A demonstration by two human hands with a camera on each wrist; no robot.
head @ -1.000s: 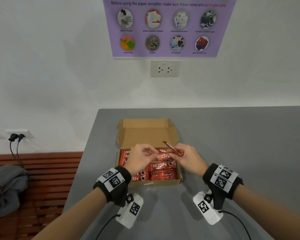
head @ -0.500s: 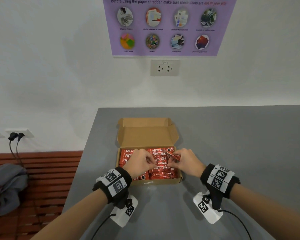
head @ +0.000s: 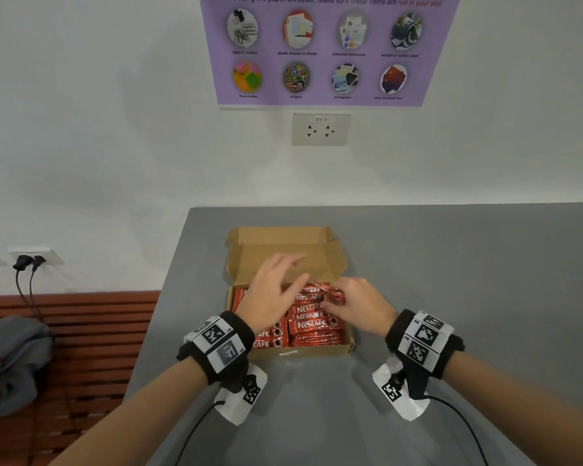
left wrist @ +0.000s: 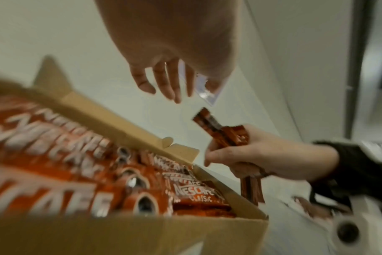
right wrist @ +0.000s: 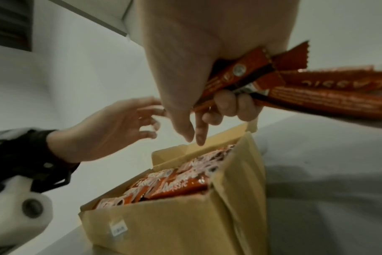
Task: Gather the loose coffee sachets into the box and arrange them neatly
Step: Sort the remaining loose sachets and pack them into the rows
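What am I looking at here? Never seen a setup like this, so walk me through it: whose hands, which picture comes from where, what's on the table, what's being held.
No machine here: a person works with bare hands, wearing a camera on the head and one on each wrist, on black bands with printed markers.

The wide picture is the head view, looking down at a grey table. On it stands an open cardboard box, its lid folded back, filled with red Nescafe coffee sachets lying in rows.

The other two pictures come from the wrist cameras, looking along each hand from below, so they are tilted and blurry.

The right hand grips a small bunch of sachets over the box. The left hand hovers over the box with fingers spread, holding nothing.

On the wall hang a purple poster and a socket.
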